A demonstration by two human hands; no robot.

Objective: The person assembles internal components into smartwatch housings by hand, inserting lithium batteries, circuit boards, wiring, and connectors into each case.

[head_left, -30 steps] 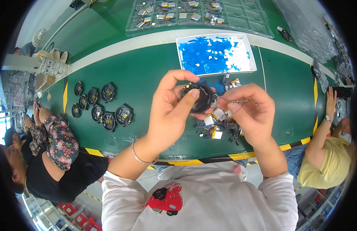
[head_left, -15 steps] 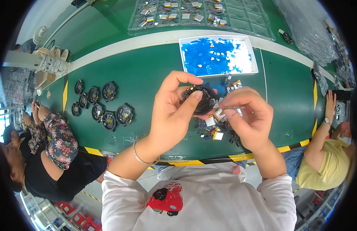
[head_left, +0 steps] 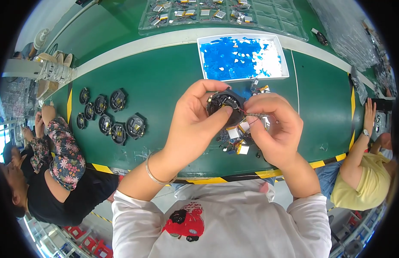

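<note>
Over the middle of the table, my left hand (head_left: 190,122) is closed around a round black plastic housing (head_left: 223,102). Its thumb presses on the rim, and small parts show inside the open face. Close to the housing's right side, my right hand (head_left: 279,131) pinches a thin narrow strip with fine wires (head_left: 256,115). The fingertips partly cover the strip, so I cannot tell its exact kind. Beneath both hands lies a loose pile of small silvery battery packs (head_left: 235,132) with wires and little boards, partly hidden by the hands.
Several similar black housings (head_left: 135,126) lie to the left. Beyond my hands is a white box (head_left: 286,69) with blue and white bits. A clear compartment tray (head_left: 277,23) of battery packs sits farther back. People sit at both sides; one hand (head_left: 369,114) rests at the right edge.
My left hand has turned the housing so its inside shows more. The right hand's fingertips have shifted slightly left with the strip, closer to the housing. The whole view has shifted a little.
</note>
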